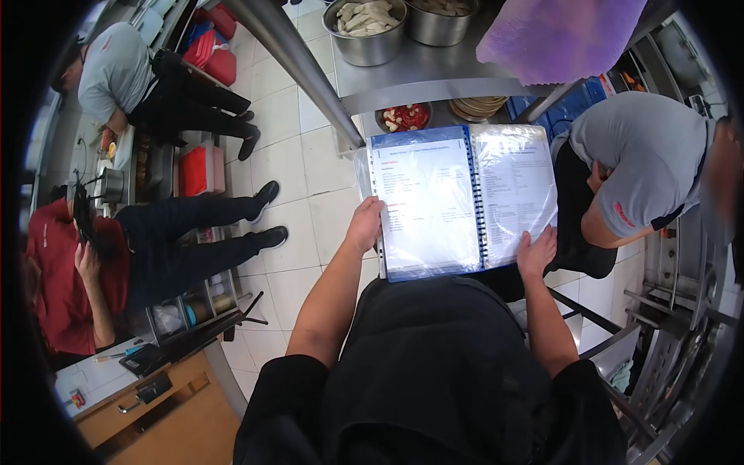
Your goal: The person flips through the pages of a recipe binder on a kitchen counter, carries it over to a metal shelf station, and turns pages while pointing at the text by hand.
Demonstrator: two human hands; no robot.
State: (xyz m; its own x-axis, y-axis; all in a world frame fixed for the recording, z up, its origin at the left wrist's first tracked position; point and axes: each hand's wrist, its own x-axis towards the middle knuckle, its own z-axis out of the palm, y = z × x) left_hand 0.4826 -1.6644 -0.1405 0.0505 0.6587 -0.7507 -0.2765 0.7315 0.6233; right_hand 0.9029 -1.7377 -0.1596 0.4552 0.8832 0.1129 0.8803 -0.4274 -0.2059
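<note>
An open ring binder (428,205) with printed sheets in clear plastic sleeves is held out in front of my body. Its blue cover shows along the edges, and a spiral spine runs between the two pages. My left hand (366,225) grips the left edge, with part of its fingers hidden under the binder. At the lower right corner, my right hand (536,253) holds the other side, its fingers against the right page's edge. Glare covers parts of the sleeves, and the small print cannot be read.
Ahead, a steel table (434,81) bears metal pots (364,35) of pale food and a purple cloth (562,39). A bowl of red and white pieces (404,118) sits on its lower shelf. People in grey shirts (643,159) and a red shirt (77,275) stand on both sides.
</note>
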